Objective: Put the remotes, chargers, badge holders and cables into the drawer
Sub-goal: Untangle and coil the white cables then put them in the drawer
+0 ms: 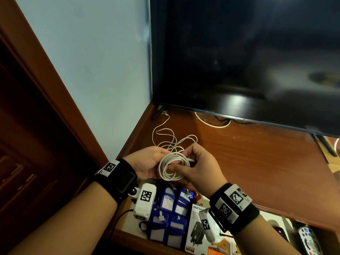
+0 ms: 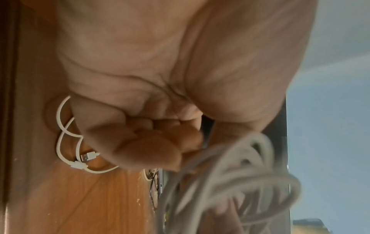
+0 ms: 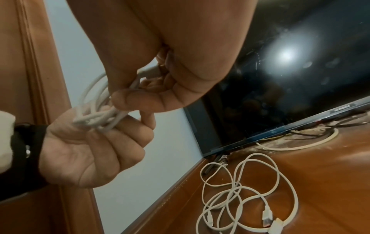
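Observation:
A coiled white cable (image 1: 172, 167) hangs between both hands above the front edge of the wooden cabinet top (image 1: 257, 159). My left hand (image 1: 147, 163) grips the coil's left side, fingers curled round its loops (image 3: 96, 117). My right hand (image 1: 197, 166) pinches the cable's plug end at the coil's right side. A second, loose white cable (image 1: 171, 138) lies tangled on the cabinet top behind the hands, its USB plugs (image 3: 267, 219) showing in the right wrist view. Below the hands the open drawer (image 1: 128, 234) holds blue badge holders (image 1: 165, 218), a boxed charger (image 1: 196, 229) and remotes (image 1: 307, 240).
A large black television (image 1: 248, 57) stands on the cabinet top at the back, its foot (image 1: 159, 110) near the loose cable. More wires (image 1: 213, 122) run under the screen. A pale wall (image 1: 92, 61) and a wooden door (image 1: 27, 126) are on the left.

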`<act>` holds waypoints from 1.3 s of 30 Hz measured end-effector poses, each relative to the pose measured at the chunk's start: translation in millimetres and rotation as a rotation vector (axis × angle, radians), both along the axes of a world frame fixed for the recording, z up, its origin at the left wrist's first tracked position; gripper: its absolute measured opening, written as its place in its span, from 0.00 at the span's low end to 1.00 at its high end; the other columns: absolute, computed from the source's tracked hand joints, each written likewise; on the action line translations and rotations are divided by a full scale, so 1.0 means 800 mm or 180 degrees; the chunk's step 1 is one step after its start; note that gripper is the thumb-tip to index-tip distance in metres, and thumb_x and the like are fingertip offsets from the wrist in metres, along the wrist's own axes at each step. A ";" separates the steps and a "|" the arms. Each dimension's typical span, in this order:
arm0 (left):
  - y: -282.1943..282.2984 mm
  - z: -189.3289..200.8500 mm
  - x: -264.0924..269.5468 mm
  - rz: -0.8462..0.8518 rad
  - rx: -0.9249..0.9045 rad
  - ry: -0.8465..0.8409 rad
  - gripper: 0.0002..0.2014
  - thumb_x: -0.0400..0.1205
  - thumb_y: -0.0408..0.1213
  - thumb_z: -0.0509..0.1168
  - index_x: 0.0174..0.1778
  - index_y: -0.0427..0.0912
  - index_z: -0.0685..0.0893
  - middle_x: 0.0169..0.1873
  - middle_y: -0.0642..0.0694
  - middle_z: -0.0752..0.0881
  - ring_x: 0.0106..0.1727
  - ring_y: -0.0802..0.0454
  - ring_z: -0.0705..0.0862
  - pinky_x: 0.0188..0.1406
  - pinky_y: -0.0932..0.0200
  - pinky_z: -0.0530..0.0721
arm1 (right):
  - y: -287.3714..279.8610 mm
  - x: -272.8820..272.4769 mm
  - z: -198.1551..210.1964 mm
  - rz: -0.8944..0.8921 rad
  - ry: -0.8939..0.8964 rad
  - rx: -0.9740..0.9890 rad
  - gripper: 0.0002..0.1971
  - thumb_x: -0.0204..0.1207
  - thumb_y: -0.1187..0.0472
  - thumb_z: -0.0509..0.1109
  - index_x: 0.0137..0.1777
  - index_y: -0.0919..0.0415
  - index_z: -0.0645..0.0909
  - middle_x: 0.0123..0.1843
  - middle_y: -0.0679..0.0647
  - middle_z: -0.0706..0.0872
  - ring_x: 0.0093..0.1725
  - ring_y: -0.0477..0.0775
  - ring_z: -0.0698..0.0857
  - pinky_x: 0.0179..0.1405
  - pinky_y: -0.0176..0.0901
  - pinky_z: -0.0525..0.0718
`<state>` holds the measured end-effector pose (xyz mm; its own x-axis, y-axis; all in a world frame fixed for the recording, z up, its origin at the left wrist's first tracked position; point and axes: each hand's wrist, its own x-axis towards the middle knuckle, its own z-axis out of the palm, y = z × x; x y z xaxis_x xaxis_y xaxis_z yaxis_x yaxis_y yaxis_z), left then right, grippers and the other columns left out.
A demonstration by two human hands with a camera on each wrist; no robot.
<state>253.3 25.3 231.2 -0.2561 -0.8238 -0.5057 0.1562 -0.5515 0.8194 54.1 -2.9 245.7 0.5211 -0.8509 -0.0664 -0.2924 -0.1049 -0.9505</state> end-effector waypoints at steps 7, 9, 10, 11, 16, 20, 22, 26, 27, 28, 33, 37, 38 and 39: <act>0.001 -0.003 0.000 0.0575 -0.0178 -0.0170 0.13 0.87 0.40 0.68 0.64 0.37 0.88 0.50 0.35 0.88 0.43 0.47 0.86 0.40 0.55 0.82 | -0.005 -0.013 -0.010 0.0211 -0.0044 -0.0114 0.13 0.73 0.51 0.82 0.48 0.58 0.84 0.42 0.55 0.94 0.33 0.55 0.92 0.31 0.46 0.91; 0.003 -0.007 -0.002 0.0796 -0.0339 -0.0308 0.13 0.88 0.42 0.67 0.63 0.38 0.88 0.54 0.31 0.89 0.47 0.43 0.87 0.45 0.49 0.84 | -0.003 -0.014 -0.011 0.0234 -0.0066 -0.0135 0.13 0.78 0.49 0.77 0.46 0.59 0.86 0.38 0.57 0.93 0.31 0.56 0.91 0.31 0.46 0.90; 0.005 -0.008 -0.004 0.0911 -0.0436 -0.0414 0.13 0.89 0.42 0.67 0.62 0.38 0.88 0.55 0.30 0.90 0.48 0.42 0.87 0.48 0.45 0.85 | -0.003 -0.014 -0.011 0.0224 -0.0041 -0.0116 0.14 0.81 0.48 0.74 0.44 0.60 0.85 0.35 0.57 0.92 0.29 0.54 0.90 0.29 0.44 0.88; 0.006 -0.009 -0.006 0.1019 -0.0535 -0.0527 0.12 0.89 0.43 0.66 0.61 0.40 0.88 0.55 0.31 0.90 0.49 0.41 0.87 0.49 0.42 0.86 | -0.004 -0.014 -0.012 0.0206 0.0015 -0.0069 0.15 0.83 0.48 0.72 0.43 0.60 0.85 0.32 0.56 0.91 0.27 0.53 0.88 0.28 0.42 0.86; 0.019 -0.018 -0.008 0.1318 -0.0748 -0.0951 0.08 0.90 0.45 0.66 0.58 0.46 0.85 0.47 0.39 0.91 0.41 0.41 0.91 0.44 0.44 0.93 | -0.007 -0.005 -0.034 0.0110 0.0390 0.0470 0.22 0.86 0.46 0.69 0.47 0.68 0.85 0.35 0.63 0.92 0.24 0.53 0.86 0.23 0.39 0.82; 0.046 -0.047 -0.002 0.1146 -0.0596 -0.1312 0.06 0.89 0.45 0.67 0.56 0.48 0.85 0.49 0.38 0.92 0.48 0.36 0.94 0.48 0.40 0.95 | 0.003 0.008 -0.068 0.0156 0.0674 0.0821 0.21 0.87 0.48 0.68 0.47 0.68 0.86 0.28 0.57 0.88 0.20 0.51 0.85 0.18 0.38 0.80; 0.061 -0.068 0.001 0.1076 -0.0441 -0.1451 0.05 0.89 0.43 0.68 0.55 0.48 0.85 0.48 0.39 0.91 0.47 0.40 0.94 0.48 0.40 0.95 | 0.012 0.020 -0.093 0.0281 0.0886 0.0828 0.20 0.87 0.47 0.68 0.45 0.65 0.86 0.28 0.55 0.89 0.24 0.55 0.89 0.25 0.46 0.88; 0.085 -0.112 0.010 0.1003 -0.0123 -0.1793 0.06 0.90 0.44 0.66 0.57 0.47 0.84 0.49 0.42 0.90 0.48 0.45 0.93 0.46 0.45 0.95 | 0.028 0.043 -0.142 0.0508 0.1291 0.0978 0.21 0.88 0.46 0.65 0.47 0.63 0.86 0.29 0.59 0.91 0.32 0.62 0.93 0.36 0.52 0.91; 0.091 -0.123 0.014 0.0982 -0.0051 -0.1907 0.06 0.90 0.46 0.66 0.56 0.49 0.84 0.51 0.43 0.90 0.49 0.44 0.93 0.47 0.44 0.95 | 0.032 0.049 -0.154 0.0563 0.1373 0.1064 0.21 0.88 0.46 0.64 0.48 0.64 0.86 0.31 0.60 0.92 0.34 0.63 0.93 0.39 0.53 0.92; 0.095 -0.131 0.016 0.0942 0.0022 -0.1992 0.06 0.90 0.48 0.65 0.56 0.51 0.84 0.52 0.44 0.89 0.51 0.43 0.92 0.48 0.43 0.95 | 0.036 0.053 -0.162 0.0594 0.1424 0.1147 0.21 0.88 0.46 0.63 0.49 0.64 0.86 0.31 0.60 0.92 0.35 0.63 0.94 0.42 0.54 0.93; 0.105 -0.167 0.024 0.0526 0.0151 -0.2224 0.13 0.83 0.52 0.73 0.60 0.54 0.83 0.56 0.51 0.89 0.51 0.53 0.89 0.49 0.52 0.90 | 0.049 0.076 -0.207 0.0621 0.1618 0.1257 0.20 0.88 0.46 0.63 0.47 0.63 0.84 0.35 0.61 0.92 0.29 0.56 0.91 0.38 0.55 0.94; 0.099 -0.197 0.029 0.0233 0.0027 -0.2899 0.09 0.85 0.39 0.72 0.55 0.55 0.80 0.50 0.52 0.87 0.51 0.51 0.87 0.58 0.46 0.88 | 0.055 0.088 -0.238 0.0631 0.1863 0.0947 0.18 0.86 0.42 0.63 0.49 0.57 0.80 0.44 0.61 0.92 0.43 0.60 0.92 0.44 0.53 0.91; 0.096 -0.202 0.030 0.0188 0.0030 -0.3072 0.07 0.86 0.38 0.70 0.55 0.54 0.81 0.49 0.51 0.87 0.50 0.50 0.87 0.56 0.47 0.88 | 0.055 0.090 -0.242 0.0678 0.1976 0.0819 0.18 0.85 0.41 0.64 0.48 0.56 0.80 0.44 0.58 0.91 0.45 0.59 0.90 0.44 0.50 0.88; 0.093 -0.206 0.030 0.0112 0.0047 -0.3234 0.05 0.87 0.37 0.68 0.55 0.52 0.82 0.48 0.50 0.88 0.49 0.48 0.87 0.54 0.48 0.88 | 0.056 0.091 -0.247 0.0744 0.2065 0.0755 0.18 0.85 0.40 0.64 0.47 0.55 0.80 0.43 0.55 0.90 0.44 0.57 0.89 0.42 0.46 0.84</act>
<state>277.6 100.0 66.5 0.3248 -0.8146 -0.4806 -0.5940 -0.5711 0.5666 127.0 41.6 47.8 0.4806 -0.6466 -0.5924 -0.7998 -0.0462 -0.5984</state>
